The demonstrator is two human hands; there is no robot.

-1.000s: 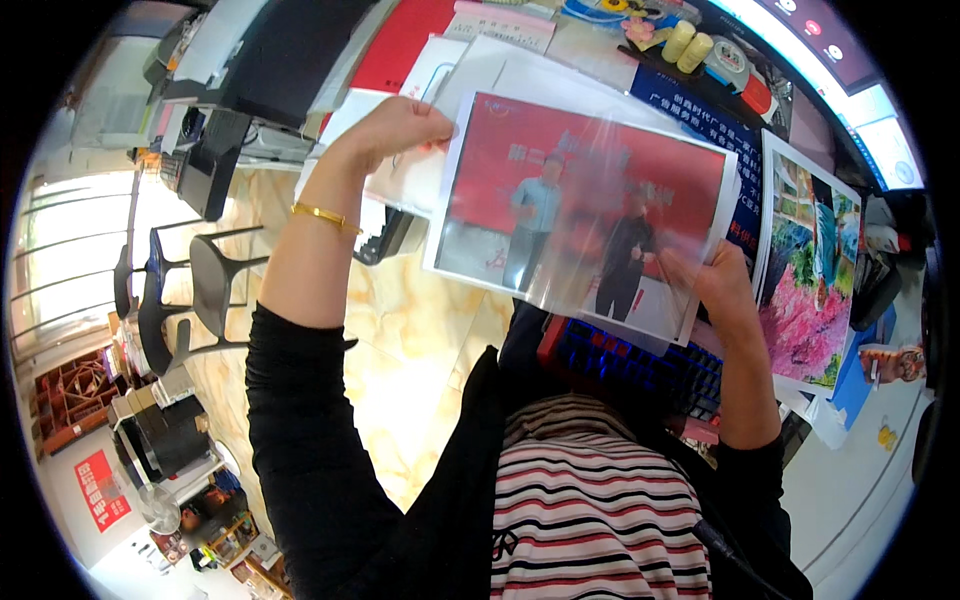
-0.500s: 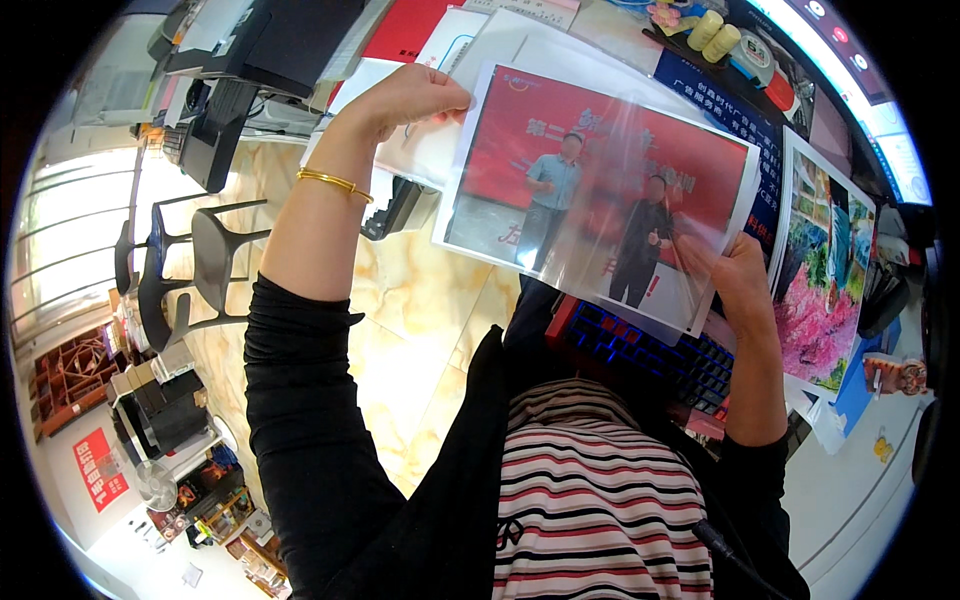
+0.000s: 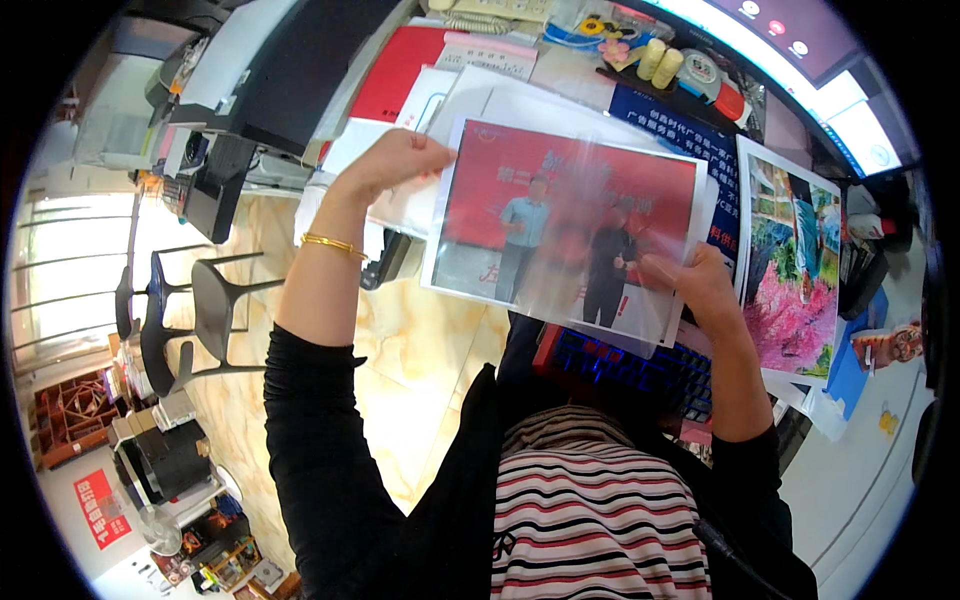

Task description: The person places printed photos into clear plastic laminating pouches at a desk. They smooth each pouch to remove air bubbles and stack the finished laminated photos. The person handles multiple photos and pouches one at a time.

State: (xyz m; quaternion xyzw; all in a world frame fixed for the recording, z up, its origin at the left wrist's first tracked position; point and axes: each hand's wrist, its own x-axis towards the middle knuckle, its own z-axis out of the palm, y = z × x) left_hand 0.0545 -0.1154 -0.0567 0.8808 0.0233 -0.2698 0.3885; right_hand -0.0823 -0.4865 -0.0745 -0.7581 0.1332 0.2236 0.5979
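Observation:
A large printed photo [image 3: 470,215] of two standing people against a red backdrop is held up over the desk edge. Clear plastic film, glossy with reflections, lies over it and hangs past its lower right edge. My left hand [image 3: 400,165], with a gold bangle on the wrist, pinches at the upper left edge of the photo. At the right side my right hand [image 3: 708,292] is closed on the photo and film, thumb over the front. Whether film and photo are joined cannot be told. Beneath them lies a backlit keyboard [image 3: 690,375].
White sheets [image 3: 520,100] and a red folder [image 3: 395,70] lie behind the photo. Another print with pink blossoms [image 3: 790,310] rests at the right, near a tiger figurine [image 3: 885,347]. A monitor [image 3: 850,110] and tape measure [image 3: 703,70] stand beyond; chairs [image 3: 215,310] are at left.
The whole view has shifted, so desk items sit lower and further left. Both hands still hold the photo and film, and the photo's tilt has changed slightly.

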